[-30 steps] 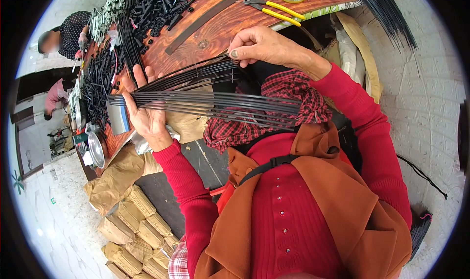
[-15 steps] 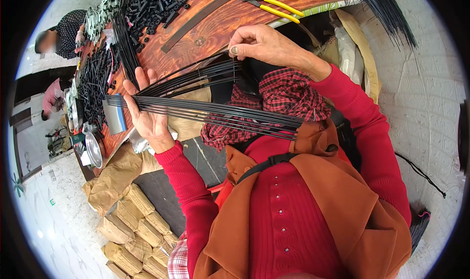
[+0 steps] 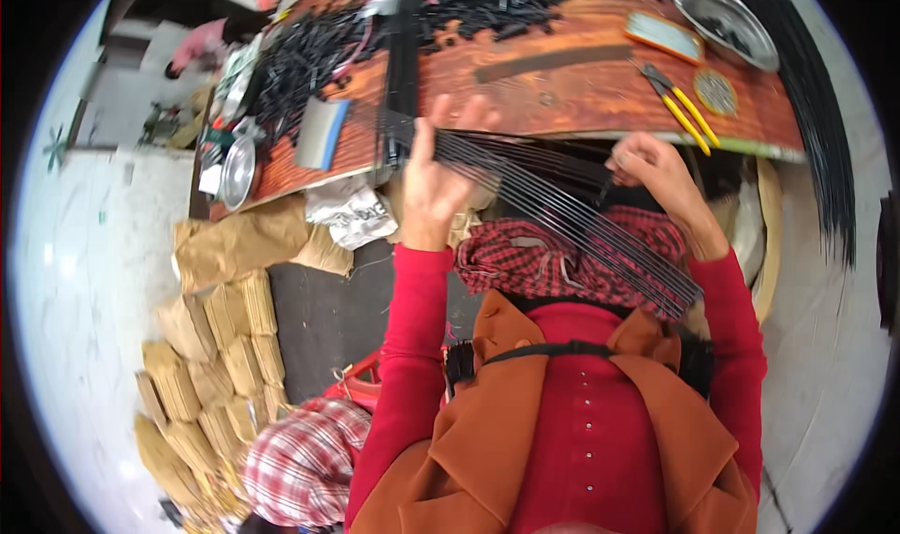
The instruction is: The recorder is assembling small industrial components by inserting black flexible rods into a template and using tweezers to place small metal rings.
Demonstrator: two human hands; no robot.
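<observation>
My left hand [image 3: 433, 182] is closed around a fan of long thin black rods [image 3: 572, 210], thumb over them and fingers pointing up at the table's near edge. The rods spread down to the right across a red checked cloth [image 3: 544, 253] on my lap. My right hand [image 3: 656, 168] pinches the far ends of some of these rods close to the wooden table [image 3: 562, 75]. Both sleeves are red, under an orange vest.
Yellow-handled pliers [image 3: 680, 107], a round metal bowl [image 3: 727, 14] and a pile of short black tubes [image 3: 506, 4] lie on the table. A big bundle of black rods [image 3: 825, 140] hangs off its right end. Brown paper packets [image 3: 216, 346] are stacked on the floor at left. Another person [image 3: 202, 46] is far left.
The view has swung so the table now runs across the top. My left hand has risen with the rods, which now slant down to the right; my right hand stays pinching them.
</observation>
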